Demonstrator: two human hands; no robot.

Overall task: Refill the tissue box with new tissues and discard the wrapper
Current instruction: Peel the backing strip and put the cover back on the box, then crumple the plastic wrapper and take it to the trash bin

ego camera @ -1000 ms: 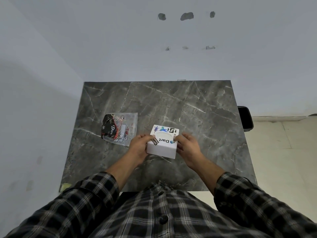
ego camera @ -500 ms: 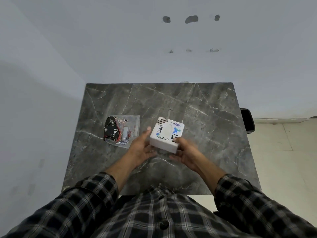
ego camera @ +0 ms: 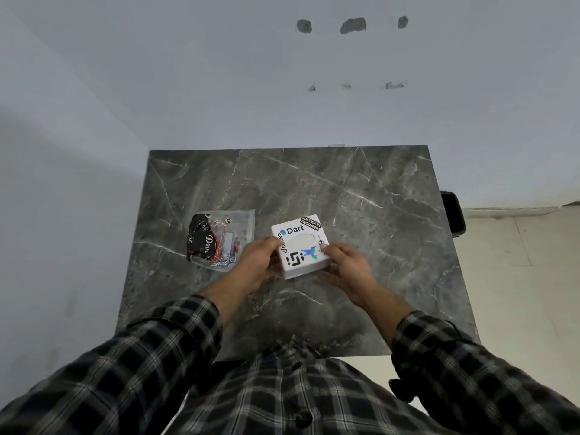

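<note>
A white square tissue box (ego camera: 300, 246) covered in stickers is held just above the grey marble table (ego camera: 361, 199), its top with the oval opening facing me. My left hand (ego camera: 259, 262) grips its left side, thumb on the top edge. My right hand (ego camera: 345, 268) holds its right side, fingertips on the top corner. To the left, a clear plastic pack of tissues (ego camera: 219, 240) with black and red print lies flat on the table, apart from my hands.
A black bin (ego camera: 453, 213) stands on the floor at the table's right edge. Grey walls close in behind and to the left of the table. Pale floor tiles (ego camera: 518, 277) lie to the right.
Both hands have turned the box around in place, so the "Dart" sticker that faced me now sits on the far side. The tissue pack has not moved.
</note>
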